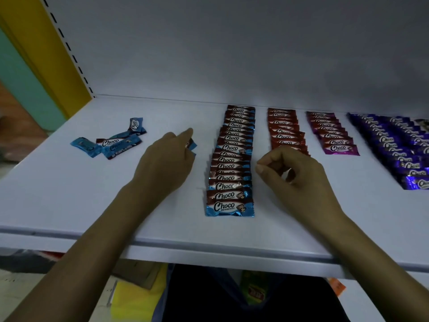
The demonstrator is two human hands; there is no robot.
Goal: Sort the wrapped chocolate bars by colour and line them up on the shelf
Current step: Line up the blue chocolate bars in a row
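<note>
Wrapped Choco bars lie on a white shelf (69, 194). A long overlapping row of blue bars (229, 163) runs front to back in the middle. To its right are a red row (284, 131), a magenta row (332, 133) and a purple row (399, 149). A loose cluster of blue bars (116, 141) lies at the left. My left hand (167, 159) holds a blue bar (191, 145), mostly hidden under the fingers, left of the blue row. My right hand (292, 173) hovers with curled fingers between the blue and red rows, holding nothing.
The shelf's white back panel (232, 54) rises behind the rows. A yellow upright (46, 54) with slots bounds the left side. Below the shelf's front edge (209, 249) lie yellow and green packets (255, 291).
</note>
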